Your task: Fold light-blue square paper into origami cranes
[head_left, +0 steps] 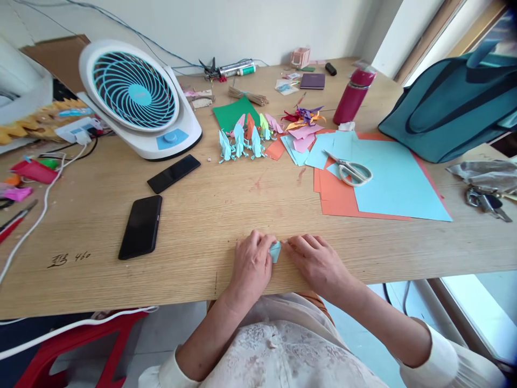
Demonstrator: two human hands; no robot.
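Left fingers (265,240) partly hide the folded blue paper (275,252) they hold.

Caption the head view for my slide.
Hands at a small light-blue paper piece on a wooden table; paper figures and scissors beyond.
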